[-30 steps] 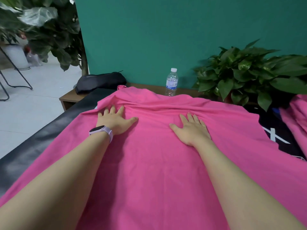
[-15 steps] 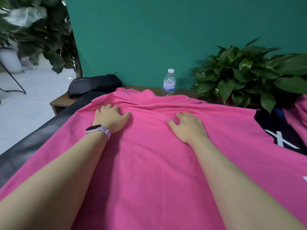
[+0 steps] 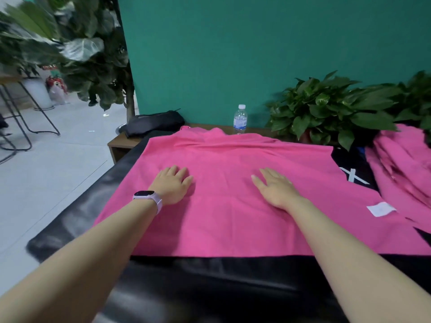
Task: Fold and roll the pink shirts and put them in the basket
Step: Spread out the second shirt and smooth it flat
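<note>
Lying flat under left hand (image 3: 171, 184) and right hand (image 3: 276, 187): pink shirt (image 3: 233, 220).

Both bare forearms reach forward from the lower corners of the view, roughly parallel and well apart. The left hand (image 3: 172, 184) lies palm down at the end of a nearly straight arm, its fingers extended and close together, thumb angled toward the right, with a pale pink smartwatch (image 3: 147, 197) strapped around the wrist. The right hand (image 3: 275, 187) also lies flat, palm down, fingers straight and slightly spread, thumb pointing toward the left hand, and its wrist is bare.
</note>
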